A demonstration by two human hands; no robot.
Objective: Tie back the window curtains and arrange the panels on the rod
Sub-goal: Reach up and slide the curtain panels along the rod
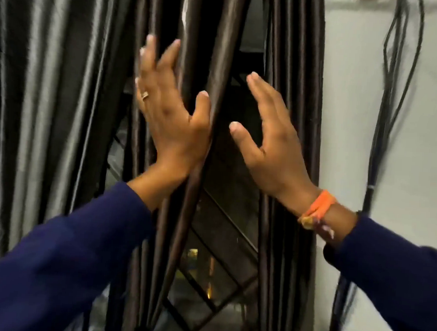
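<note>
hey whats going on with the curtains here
A person in dark blue sleeves is working on dark, shiny curtains at a window. The left hand, wearing a ring, has its fingers spread against the folds of the middle curtain panel. The right hand, with an orange wristband, is open in front of the gap, beside the right panel. Neither hand grips fabric. A window grille shows through the gap. No tie-back is visible.

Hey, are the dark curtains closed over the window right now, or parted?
Parted: between the curtain panels a gap shows the window grille, with both open hands at it.
</note>
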